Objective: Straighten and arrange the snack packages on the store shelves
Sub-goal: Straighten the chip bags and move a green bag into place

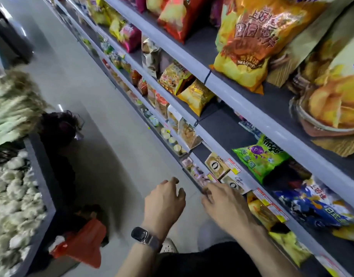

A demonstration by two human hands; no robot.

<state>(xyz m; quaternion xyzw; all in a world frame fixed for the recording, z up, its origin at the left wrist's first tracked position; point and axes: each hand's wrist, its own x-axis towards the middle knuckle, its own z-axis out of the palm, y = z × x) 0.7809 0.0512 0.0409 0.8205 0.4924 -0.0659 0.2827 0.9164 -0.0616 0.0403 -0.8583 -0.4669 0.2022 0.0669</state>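
Left hand (164, 198), 6 o'clock, watch (141, 235) on wrist: fingers loosely curled, holding nothing. Right hand (225, 203) is just beside it. Its fingertips are blurred against small pink packs (192, 166), so the grip is unreadable. Snack packages (248, 37) fill shelves from 12 to 4 o'clock. Green bag (260, 158) leans; beige boxes (216, 165) are partly hidden behind price tags (233, 165).

Glossy plastic film is seen on the snack bags (252, 37); the shelf edge (210, 80) looks smooth, the floor (88, 76) polished.
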